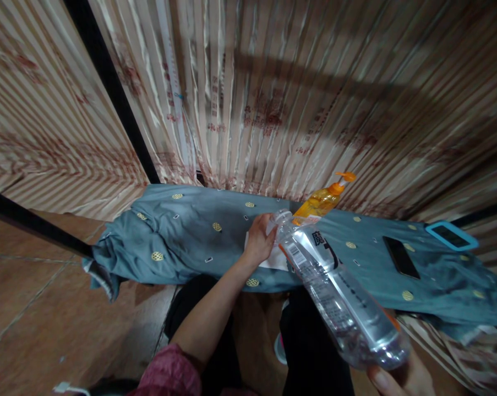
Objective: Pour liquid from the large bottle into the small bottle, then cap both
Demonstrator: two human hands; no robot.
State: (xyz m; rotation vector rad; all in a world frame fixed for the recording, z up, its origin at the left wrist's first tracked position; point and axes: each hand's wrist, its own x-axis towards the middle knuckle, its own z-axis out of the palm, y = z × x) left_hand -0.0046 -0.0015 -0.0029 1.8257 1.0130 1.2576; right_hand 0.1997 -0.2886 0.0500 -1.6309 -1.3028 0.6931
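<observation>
Left hand (258, 240) curls against clear plastic bottle (342, 294) at its narrow neck, mid-frame; can't tell exact grip. Right hand (411, 377) pinches its rounded base, lower right.

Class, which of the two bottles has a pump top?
The amber bottle, topped by an orange pump; the larger clear bottle in front has no pump.
</observation>
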